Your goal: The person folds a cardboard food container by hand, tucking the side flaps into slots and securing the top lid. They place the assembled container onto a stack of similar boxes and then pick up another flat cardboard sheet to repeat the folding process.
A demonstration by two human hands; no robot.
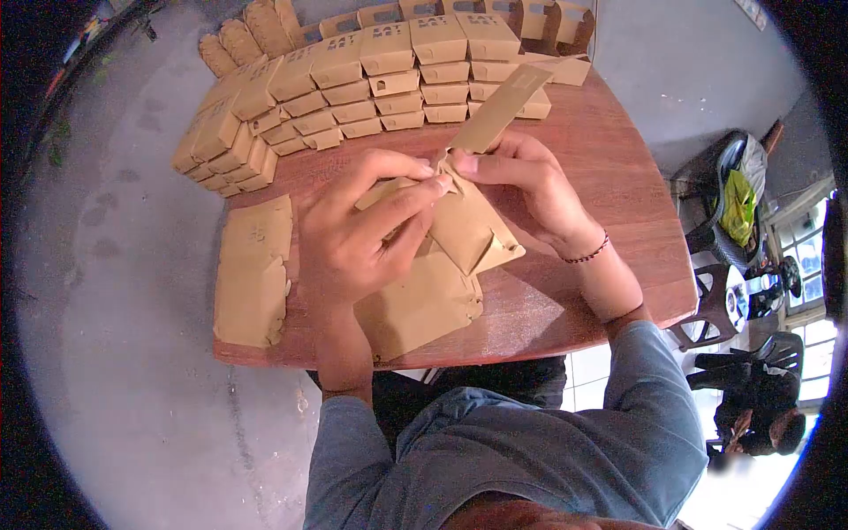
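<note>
A partly folded brown cardboard food box (pixel 477 221) is held above the table between my two hands, its long lid flap sticking up to the right. My left hand (pixel 371 221) pinches the box at a folded corner, fingertips closed on the card. Close beside it, my right hand (pixel 526 181) grips the same corner area with thumb and fingers, near the base of the flap. Below the box, flat unfolded cardboard blanks (pixel 420 305) lie at the table's front edge. Another pile of flat blanks (pixel 254 274) rests to the left of my left hand.
Folded boxes printed "EAT ME!" (pixel 386 44) stand stacked in a curved row along the back of the wooden table (pixel 609 212). Behind them are cardboard carriers (pixel 539 22). At the right are a chair with bags (pixel 740 203), a stool (pixel 720 305) and another person (pixel 751 397).
</note>
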